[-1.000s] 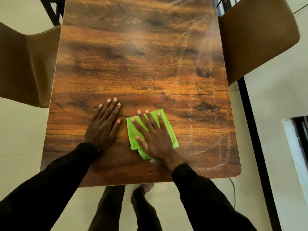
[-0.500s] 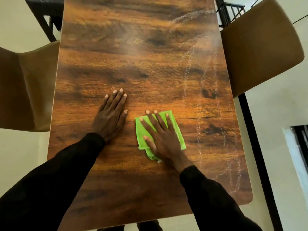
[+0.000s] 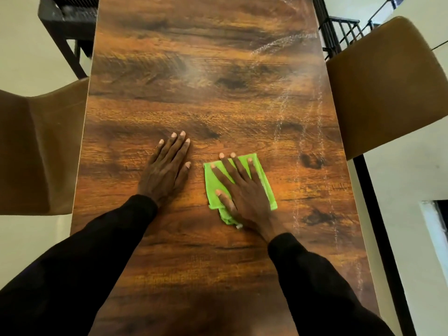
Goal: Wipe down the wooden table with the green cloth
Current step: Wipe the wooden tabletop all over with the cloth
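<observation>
The wooden table (image 3: 206, 76) fills the middle of the view, dark brown with strong grain. A folded green cloth (image 3: 264, 180) lies flat on it, right of centre. My right hand (image 3: 242, 190) presses on the cloth with straight, spread fingers and covers most of it. My left hand (image 3: 167, 168) rests flat on the bare wood just left of the cloth, fingers straight. Whitish streaks (image 3: 300, 132) run along the table's right side.
A tan chair (image 3: 388, 83) stands against the table's right edge and another tan chair (image 3: 36, 151) against the left edge. A black metal frame (image 3: 65, 23) is at the far left corner, and a black rail (image 3: 339, 32) at the far right.
Both hands and the cloth have slid forward along the table, away from its near edge. The near edge and my legs have dropped out of view.
</observation>
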Tool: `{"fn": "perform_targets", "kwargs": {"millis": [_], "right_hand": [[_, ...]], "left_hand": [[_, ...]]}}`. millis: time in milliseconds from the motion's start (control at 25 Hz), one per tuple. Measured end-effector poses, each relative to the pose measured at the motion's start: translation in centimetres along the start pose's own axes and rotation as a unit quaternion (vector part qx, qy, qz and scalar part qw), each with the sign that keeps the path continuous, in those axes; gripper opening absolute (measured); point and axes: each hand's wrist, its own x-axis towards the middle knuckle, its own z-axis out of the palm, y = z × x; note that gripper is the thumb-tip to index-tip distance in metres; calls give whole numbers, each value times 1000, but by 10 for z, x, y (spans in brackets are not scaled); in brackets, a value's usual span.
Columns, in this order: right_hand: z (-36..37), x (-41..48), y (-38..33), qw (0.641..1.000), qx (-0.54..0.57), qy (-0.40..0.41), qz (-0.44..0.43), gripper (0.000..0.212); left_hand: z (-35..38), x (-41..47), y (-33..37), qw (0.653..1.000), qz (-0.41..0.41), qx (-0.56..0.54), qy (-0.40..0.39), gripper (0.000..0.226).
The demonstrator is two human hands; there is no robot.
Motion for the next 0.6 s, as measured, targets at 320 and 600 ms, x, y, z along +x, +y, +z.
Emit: {"fn": "perform_targets", "kwargs": {"millis": [320,600], "right_hand": [[-25,83,35,988,25,35,148,64],[-5,-10,20,1000,8,14,24,65]], "left_hand": [[4,2,-1,1000,-5,8,1,60],[2,2,1,1000,-2,2,1,60]]}}
